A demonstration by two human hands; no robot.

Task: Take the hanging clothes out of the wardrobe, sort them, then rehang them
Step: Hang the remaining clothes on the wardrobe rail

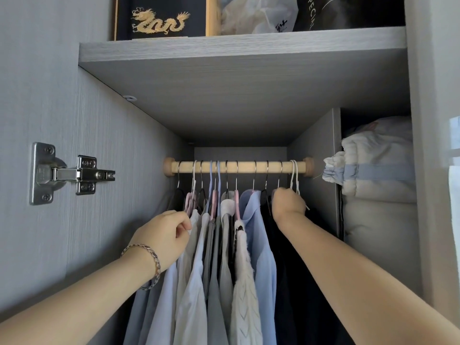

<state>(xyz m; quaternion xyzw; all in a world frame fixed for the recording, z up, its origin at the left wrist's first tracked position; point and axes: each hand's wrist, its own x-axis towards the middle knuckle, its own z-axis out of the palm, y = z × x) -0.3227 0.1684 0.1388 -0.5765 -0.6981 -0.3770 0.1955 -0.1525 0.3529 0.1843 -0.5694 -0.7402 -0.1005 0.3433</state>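
Right hand (288, 204) grips dark garment (291, 282); left hand (164, 235) pinches pale shirt (195, 245).

— What did the rail (246, 166) look like?
— I saw pale matt wood; the hanger hooks (254, 175) were bright metal.
— And the hinge (74, 174)?
— Glossy metal on matt grey wood-grain board (62, 95). The blue shirt (263, 245) was smooth cloth, the white knit (245, 282) fuzzy.

A grey shelf (244, 49) carries a dark box with a gold dragon (159, 21), a crumpled white plastic bag (251, 18) and a black bag with white lettering (348, 11). A metal hinge (72, 174) is screwed to the left panel. At right, pale padded bedding (378, 195) fills a side compartment.
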